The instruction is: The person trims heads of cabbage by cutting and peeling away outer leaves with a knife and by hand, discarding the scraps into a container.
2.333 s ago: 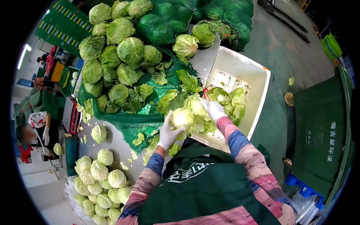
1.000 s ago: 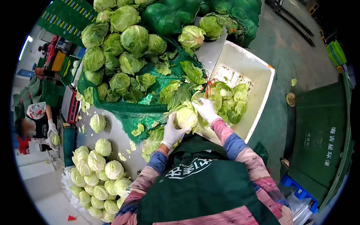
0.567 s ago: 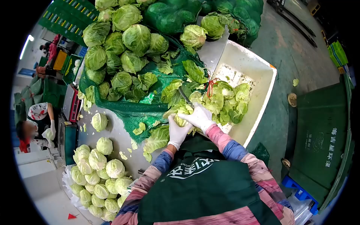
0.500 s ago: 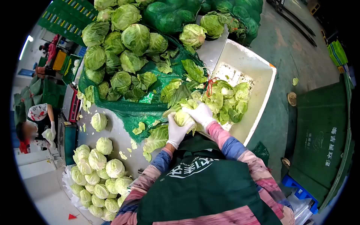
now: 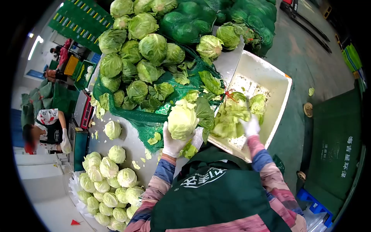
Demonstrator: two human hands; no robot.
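My left hand (image 5: 174,141), in a white glove, cups a pale, trimmed cabbage (image 5: 182,120) from below, over the metal table. Right of that cabbage lies a large dark outer leaf (image 5: 204,113). My right hand (image 5: 251,125), also gloved, is inside the white bin (image 5: 273,112), at the edge of the loose cabbage leaves (image 5: 232,120) there. Motion smears its fingers and the leaves beside it. Untrimmed cabbages (image 5: 153,49) with green outer leaves are heaped on a green net bag (image 5: 143,125) in front of me.
Many trimmed cabbages (image 5: 109,168) are piled at the lower left, and a single cabbage (image 5: 113,130) sits above them. Filled net sacks (image 5: 189,19) stand at the back. A co-worker (image 5: 50,129) is at the far left, and a large green bin (image 5: 328,143) stands at the right.
Both hands were together on the cabbage. My right hand has moved right into the white bin, where leaves are blurred. The cabbage, now barer and paler, stays in my left hand.
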